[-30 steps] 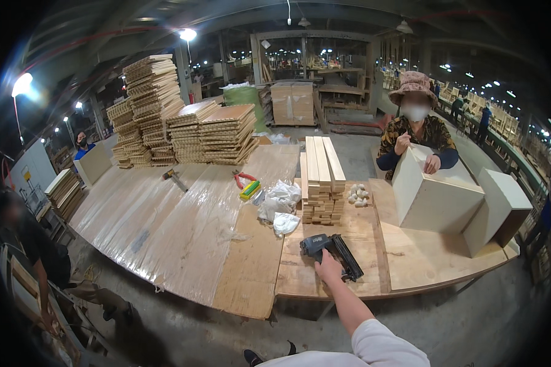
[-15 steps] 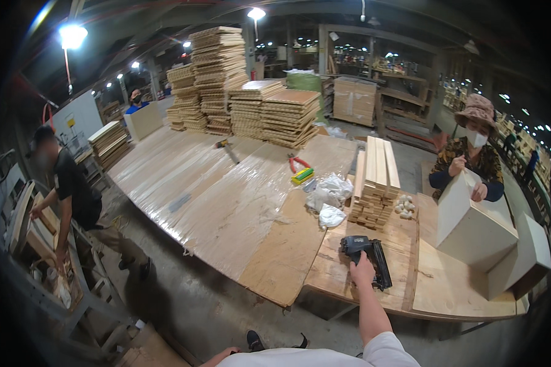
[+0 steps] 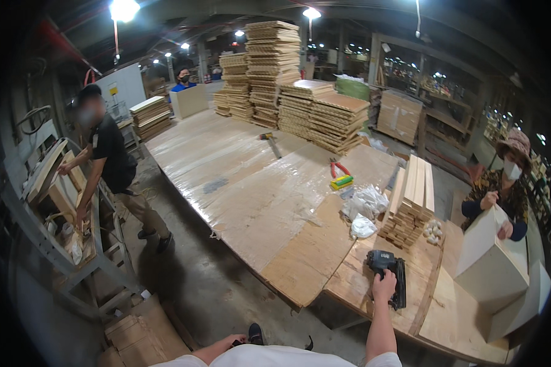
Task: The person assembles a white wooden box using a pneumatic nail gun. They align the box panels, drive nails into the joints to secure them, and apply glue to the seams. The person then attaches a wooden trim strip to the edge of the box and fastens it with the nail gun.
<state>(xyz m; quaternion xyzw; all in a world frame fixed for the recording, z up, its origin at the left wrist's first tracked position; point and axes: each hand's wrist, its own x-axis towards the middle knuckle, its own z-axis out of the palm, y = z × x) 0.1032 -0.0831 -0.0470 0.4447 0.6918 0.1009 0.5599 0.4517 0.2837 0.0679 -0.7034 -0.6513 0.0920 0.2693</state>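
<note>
Nail gun (image 3: 384, 262) is partly hidden by the right hand (image 3: 384, 286) gripping it

Matt nail gun (image 3: 386, 263), glossy tabletop (image 3: 251, 183)

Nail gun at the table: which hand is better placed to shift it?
Likely the right hand: it holds the nail gun over the table. The left hand is low by the white shirt, well away from the gun.

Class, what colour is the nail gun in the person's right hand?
The nail gun is dark grey and black, best seen in the head view.
</note>
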